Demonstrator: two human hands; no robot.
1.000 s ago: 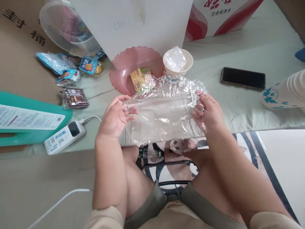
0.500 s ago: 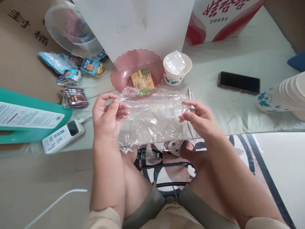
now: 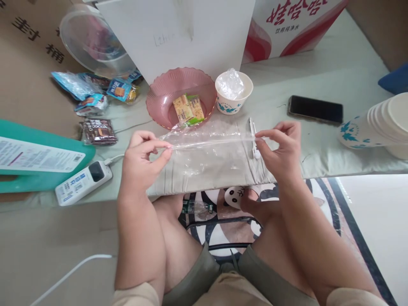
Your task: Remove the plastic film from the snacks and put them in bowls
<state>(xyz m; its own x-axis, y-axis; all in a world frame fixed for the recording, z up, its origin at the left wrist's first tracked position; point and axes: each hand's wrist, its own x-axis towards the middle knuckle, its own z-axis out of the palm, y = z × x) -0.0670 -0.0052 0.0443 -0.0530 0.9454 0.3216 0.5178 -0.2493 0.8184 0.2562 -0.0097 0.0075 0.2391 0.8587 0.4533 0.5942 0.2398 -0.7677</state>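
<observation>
A clear sheet of plastic film [image 3: 210, 142] is stretched between my hands, its near edge pulled into a taut line. My left hand [image 3: 145, 159] pinches one end between thumb and forefinger. At the other end, my right hand [image 3: 280, 148] pinches the film the same way. Just beyond it stands a pink scalloped bowl [image 3: 161, 100] with wrapped crackers [image 3: 188, 108] inside. To the bowl's right, a paper cup [image 3: 232, 102] holds crumpled clear plastic [image 3: 231, 83]. Partly under the film's right end lies a slim silvery tool [image 3: 253, 136], its kind unclear.
A phone [image 3: 315, 109] and stacked paper cups [image 3: 372, 125] lie on the right. Snack packets [image 3: 98, 131], a power bank [image 3: 84, 183] and a green jug [image 3: 47, 153] are on the left. Boxes [image 3: 197, 38] line the back; a plastic bottle [image 3: 197, 207] lies below the table edge.
The film, loose and hanging toward my lap before, is now drawn up and taut. My hands have moved slightly apart, and both now pinch its ends.
</observation>
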